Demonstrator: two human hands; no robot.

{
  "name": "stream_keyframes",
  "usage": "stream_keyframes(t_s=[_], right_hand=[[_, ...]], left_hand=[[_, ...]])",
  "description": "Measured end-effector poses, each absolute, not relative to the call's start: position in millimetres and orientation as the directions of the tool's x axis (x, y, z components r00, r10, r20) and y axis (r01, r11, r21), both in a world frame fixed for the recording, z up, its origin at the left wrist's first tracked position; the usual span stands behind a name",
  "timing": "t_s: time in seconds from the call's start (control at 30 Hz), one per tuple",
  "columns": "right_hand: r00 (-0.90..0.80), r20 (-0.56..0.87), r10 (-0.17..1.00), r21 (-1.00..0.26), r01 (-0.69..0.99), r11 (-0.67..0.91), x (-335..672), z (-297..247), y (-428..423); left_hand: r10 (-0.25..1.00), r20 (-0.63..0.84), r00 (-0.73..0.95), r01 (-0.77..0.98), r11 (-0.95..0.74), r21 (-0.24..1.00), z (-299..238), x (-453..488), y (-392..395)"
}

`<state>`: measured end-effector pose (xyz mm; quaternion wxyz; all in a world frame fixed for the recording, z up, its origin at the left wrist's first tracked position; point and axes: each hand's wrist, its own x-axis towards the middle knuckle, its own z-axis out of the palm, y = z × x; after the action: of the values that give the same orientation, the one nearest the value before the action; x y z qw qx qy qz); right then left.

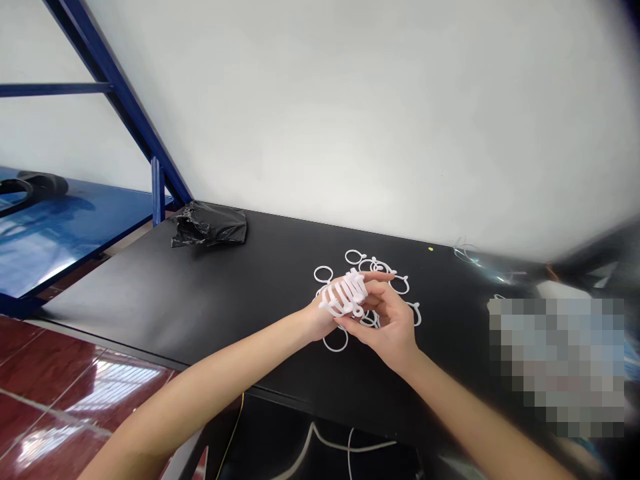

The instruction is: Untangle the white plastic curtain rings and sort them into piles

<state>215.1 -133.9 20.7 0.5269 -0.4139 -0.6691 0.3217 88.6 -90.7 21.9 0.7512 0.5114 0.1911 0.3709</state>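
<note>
Several white plastic rings (346,295) are stacked around the fingers of my left hand (320,319), which is mostly hidden beneath them. My right hand (387,320) is curled against that stack from the right, its fingertips pinching at the rings. Both hands hover just above a black table (210,300). More loose white rings (356,257) lie scattered on the table right behind and under my hands, one at the left (323,274) and one below my left wrist (335,343).
A crumpled black plastic bag (210,225) lies at the table's back left corner. A blue metal frame and shelf (75,213) stand to the left. Clear plastic items (475,259) sit at the back right. Cables hang below the table's front edge (330,443).
</note>
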Motion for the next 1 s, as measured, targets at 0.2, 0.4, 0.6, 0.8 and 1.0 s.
stream_keyframes(t_s=[0.2,0.4,0.6,0.8,1.0], right_hand=[[-0.125,0.298,0.946,-0.944,0.107,0.312,222,32,-129],[-0.277,0.078,0.958,-0.997,-0.040,0.070,233,38,-122],[-0.345,-0.100,0.933,-0.993,-0.024,-0.115,232,36,-122],[-0.566,-0.115,0.816,-0.979,-0.076,-0.190,239,41,-119],[-0.501,-0.177,0.847,-0.951,-0.134,-0.278,233,35,-119]], left_hand=[[0.791,0.106,0.602,-0.391,0.176,0.904,23,90,-90],[0.773,0.280,0.569,-0.171,-0.223,0.960,19,78,-84],[0.680,0.350,0.644,0.202,-0.593,0.780,16,66,-75],[0.633,0.300,0.714,0.093,-0.510,0.855,21,65,-75],[0.633,0.251,0.732,0.263,-0.603,0.753,25,63,-75]])
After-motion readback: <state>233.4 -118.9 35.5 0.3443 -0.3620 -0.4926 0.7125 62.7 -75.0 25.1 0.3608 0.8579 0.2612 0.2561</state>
